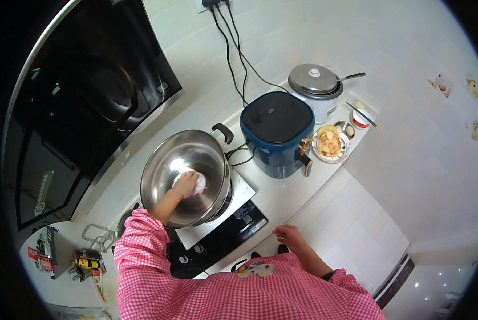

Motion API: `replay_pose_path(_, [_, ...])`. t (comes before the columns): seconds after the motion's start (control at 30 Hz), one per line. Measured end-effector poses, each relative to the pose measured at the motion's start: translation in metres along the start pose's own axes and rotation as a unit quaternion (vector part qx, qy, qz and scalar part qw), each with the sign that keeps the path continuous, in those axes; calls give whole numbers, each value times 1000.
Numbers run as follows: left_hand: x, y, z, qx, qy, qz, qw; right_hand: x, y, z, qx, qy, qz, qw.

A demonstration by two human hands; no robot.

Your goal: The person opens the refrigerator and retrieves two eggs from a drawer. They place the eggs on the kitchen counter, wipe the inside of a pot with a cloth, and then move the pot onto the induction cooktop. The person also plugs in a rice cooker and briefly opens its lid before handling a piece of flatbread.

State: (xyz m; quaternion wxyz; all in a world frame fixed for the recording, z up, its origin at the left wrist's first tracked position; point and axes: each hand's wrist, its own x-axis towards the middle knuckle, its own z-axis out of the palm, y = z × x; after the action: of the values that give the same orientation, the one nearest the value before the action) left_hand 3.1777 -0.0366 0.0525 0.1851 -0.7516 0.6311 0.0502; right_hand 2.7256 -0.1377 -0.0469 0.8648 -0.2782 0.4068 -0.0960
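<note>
My left hand [186, 184] is inside a large stainless-steel wok [163, 160], pressing a white cloth with pink spots [200, 184] against its inner wall and bottom. The wok sits on the gas stove [223, 240], and its black loop handle [223, 133] points toward the wall. Past the counter's front edge hangs my right hand [290, 237], with loosely bent fingers and nothing in it. Both sleeves are pink-and-white gingham.
A dark blue air fryer [277, 120] stands right of the wok, and a rice cooker [317, 90] behind it. Nearby are a plate of flatbreads [329, 143], a metal bowl with eggs [346, 130] and a small bowl [361, 119] with chopsticks. A black range hood [95, 92] overhangs the left side.
</note>
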Motion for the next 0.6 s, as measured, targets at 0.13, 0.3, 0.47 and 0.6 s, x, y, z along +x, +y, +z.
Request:
replay_pose_path(0.13, [-20,3,8,-124,-113,-5,986,-9,1,-21,0,30,2,1000])
replay_pose_path(0.3, [-60,26,-52,-359,-34,50,931,-13,1,-35,-12,22,-6,1000])
replay_pose_path(0.47, [-122,44,-115,-769,280,-103,565,-9,1,-29,-39,-6,10,999])
replay_pose_path(0.6, [-181,67,-117,-890,373,-15,260,-7,8,-16,-94,-47,48,993])
